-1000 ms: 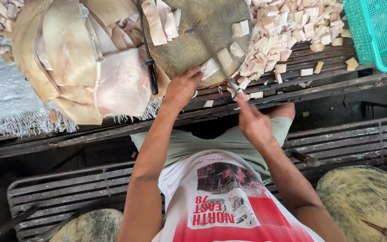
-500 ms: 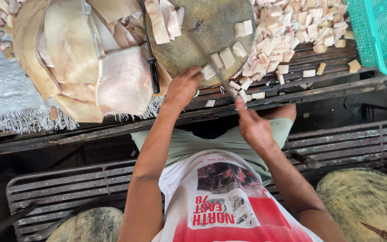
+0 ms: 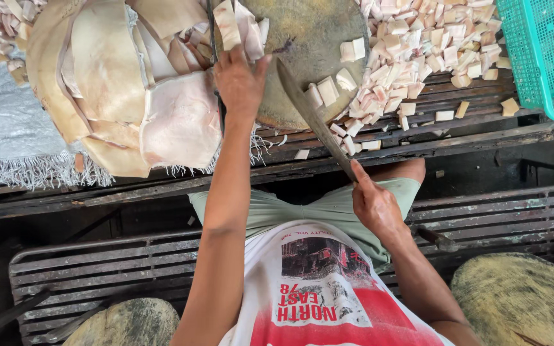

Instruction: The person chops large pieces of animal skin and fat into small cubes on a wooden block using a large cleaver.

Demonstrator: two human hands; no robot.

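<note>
Partly cropped chopping block [image 3: 309, 45], strips [image 3: 242, 29].

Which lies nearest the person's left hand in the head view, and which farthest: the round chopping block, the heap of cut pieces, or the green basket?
From the left hand:
1. Round chopping block, directly under the fingers.
2. Heap of cut pieces, beyond the block's right edge.
3. Green basket, far right corner.

A rough meat-cutting stall or workshop; dark slatted wooden counter [image 3: 456, 138], round chopping block [image 3: 315, 38], slabs of pale pork skin [image 3: 107, 83], heaped cut pieces [image 3: 418, 45], green plastic basket [image 3: 549, 51].
</note>
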